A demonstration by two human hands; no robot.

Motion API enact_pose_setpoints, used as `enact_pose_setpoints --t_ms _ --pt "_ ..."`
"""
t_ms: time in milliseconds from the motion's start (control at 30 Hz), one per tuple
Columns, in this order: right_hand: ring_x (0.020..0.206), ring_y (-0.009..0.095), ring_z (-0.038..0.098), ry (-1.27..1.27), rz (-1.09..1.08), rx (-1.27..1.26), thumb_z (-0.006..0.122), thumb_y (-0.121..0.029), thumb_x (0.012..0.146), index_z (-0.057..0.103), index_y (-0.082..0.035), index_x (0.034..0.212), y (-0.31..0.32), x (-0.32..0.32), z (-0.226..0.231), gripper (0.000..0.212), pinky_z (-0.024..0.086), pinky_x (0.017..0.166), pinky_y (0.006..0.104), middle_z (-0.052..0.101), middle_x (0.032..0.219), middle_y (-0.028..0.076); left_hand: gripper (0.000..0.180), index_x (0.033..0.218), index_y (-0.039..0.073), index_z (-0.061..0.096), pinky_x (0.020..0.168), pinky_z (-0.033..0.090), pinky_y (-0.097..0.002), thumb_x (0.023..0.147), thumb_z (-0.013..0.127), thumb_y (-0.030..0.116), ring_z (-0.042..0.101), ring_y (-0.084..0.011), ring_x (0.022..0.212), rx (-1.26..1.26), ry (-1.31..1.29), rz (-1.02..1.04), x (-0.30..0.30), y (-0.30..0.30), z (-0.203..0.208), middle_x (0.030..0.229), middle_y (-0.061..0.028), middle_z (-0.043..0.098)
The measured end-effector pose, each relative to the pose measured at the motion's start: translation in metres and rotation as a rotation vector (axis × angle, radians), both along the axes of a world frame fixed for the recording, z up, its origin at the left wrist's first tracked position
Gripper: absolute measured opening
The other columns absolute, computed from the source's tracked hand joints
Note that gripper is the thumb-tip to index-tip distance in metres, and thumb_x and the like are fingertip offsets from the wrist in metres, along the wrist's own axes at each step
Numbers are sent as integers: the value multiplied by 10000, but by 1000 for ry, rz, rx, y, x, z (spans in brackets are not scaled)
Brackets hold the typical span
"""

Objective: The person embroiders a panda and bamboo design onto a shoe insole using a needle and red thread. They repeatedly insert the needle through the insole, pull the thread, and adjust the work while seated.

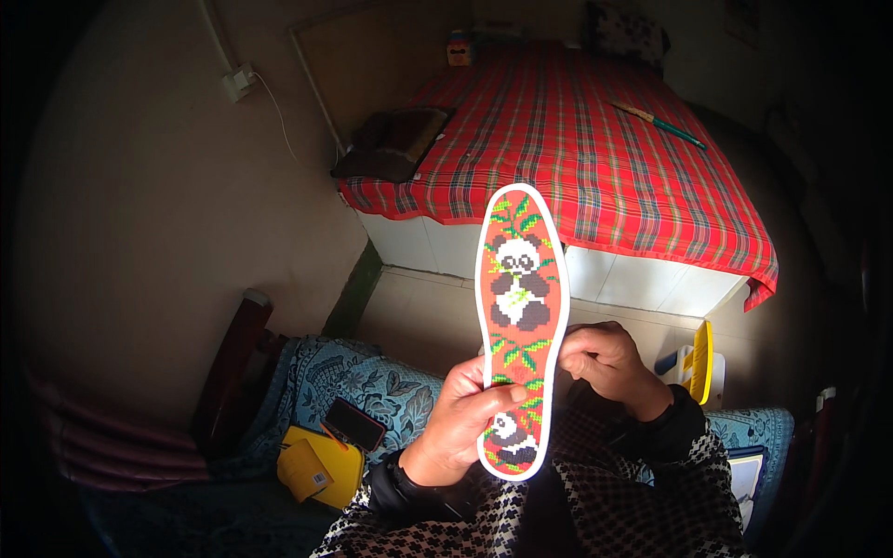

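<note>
An embroidered insole (pixel 518 339) stands upright in front of me, red with a white edge, two pandas and green leaves. My left hand (pixel 456 423) is closed on its lower left side, thumb across the front and the other fingers behind. At the insole's right edge, my right hand (pixel 609 363) is closed with its fingers pinched together. Whatever the pinch holds, if anything, is too small or hidden to make out. The back of the insole is out of sight.
Beyond is a bed with a red plaid cover (pixel 595 167), bearing a dark cushion (pixel 395 144) and a green-handled stick (pixel 674 130). A phone (pixel 354 425) and a yellow packet (pixel 304 470) lie on the blue patterned seat (pixel 363 377). A yellow-edged object (pixel 702 363) stands at right.
</note>
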State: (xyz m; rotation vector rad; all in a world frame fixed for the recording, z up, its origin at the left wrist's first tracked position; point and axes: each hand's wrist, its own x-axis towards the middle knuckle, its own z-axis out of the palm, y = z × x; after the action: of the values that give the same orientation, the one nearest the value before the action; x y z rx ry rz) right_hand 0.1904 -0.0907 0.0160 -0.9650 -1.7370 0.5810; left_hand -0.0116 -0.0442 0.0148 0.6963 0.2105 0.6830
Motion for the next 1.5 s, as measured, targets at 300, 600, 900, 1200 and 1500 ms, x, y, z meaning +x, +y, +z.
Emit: enact_pose_setpoints --t_ms 300,600,900,1200,1500 --pt "613 92 541 120 -150 -131 499 -38 930 478 -9 983 -3 -11 9 64 456 554 245 583 758 66 268 1046 -52 601 707 554 -276 786 552 -95 661 -139 767 22 114 143 10 1 -4 943 -101 672" --pt "575 155 575 -604 -335 407 690 -22 730 599 -1 865 -1 -26 24 164 485 484 279 544 882 65 238 1083 -15 598 714 502 -232 851 562 -51 604 -74 813 277 241 288 18 3 -20 951 -36 657" --pt "639 246 648 680 -71 -12 391 -79 979 310 -29 1082 -25 -20 48 141 541 588 308 595 871 191 180 934 -6 655 648 439 -247 767 597 -39 529 -121 714 867 522 785 17 50 -67 809 -44 542" --pt "873 223 585 825 -564 638 476 0 936 482 35 1073 -85 96 92 142 505 910 371 541 978 137 126 858 -13 605 570 407 -303 739 567 -30 469 -201 619 853 770 1150 -41 118 -124 736 -84 453" --pt "923 232 583 577 -604 759 471 -56 955 502 34 1044 -93 103 79 130 433 1007 413 540 947 126 136 945 -14 624 671 452 -244 812 597 -20 548 -135 703 757 637 1000 -25 100 -99 812 -51 545"
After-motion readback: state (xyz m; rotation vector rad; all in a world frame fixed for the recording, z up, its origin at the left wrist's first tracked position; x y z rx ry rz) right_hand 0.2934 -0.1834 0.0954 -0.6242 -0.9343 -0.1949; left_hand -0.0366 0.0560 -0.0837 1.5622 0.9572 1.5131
